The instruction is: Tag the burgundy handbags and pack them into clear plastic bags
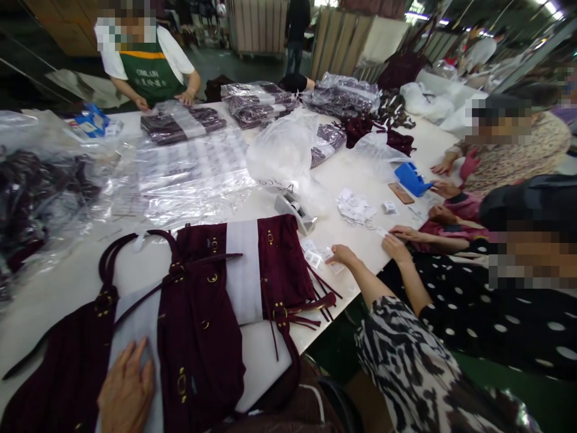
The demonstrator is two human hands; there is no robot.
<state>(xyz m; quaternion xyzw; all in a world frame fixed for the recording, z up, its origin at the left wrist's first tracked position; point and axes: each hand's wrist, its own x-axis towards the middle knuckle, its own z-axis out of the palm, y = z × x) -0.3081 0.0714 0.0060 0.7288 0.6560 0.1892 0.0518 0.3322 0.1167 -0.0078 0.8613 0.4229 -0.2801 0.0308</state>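
My left hand (pixel 127 388) lies flat, fingers apart, on the pale grey band (pixel 135 325) round a dark maroon bag (pixel 193 337) at the lower left. Another maroon section with a pale wrap (pixel 243 264) is beside it, with straps and brass buckles. My right hand (pixel 343 255), at the end of a black-and-white patterned sleeve (pixel 406 349), reaches across the table edge. Its fingers are closed on a small clear packet (pixel 336 266), next to white labels (pixel 312 257). A grey tape dispenser (pixel 295 211) stands behind the bag.
Clear plastic sheets (pixel 193 174) and wrapped maroon bags (pixel 259 102) cover the far side. A person in a green apron (pixel 146 72) stands opposite. Co-workers' hands (pixel 399 240) are at the right, near white tags (pixel 356 207), a phone (pixel 401 193) and a blue dispenser (pixel 412 179).
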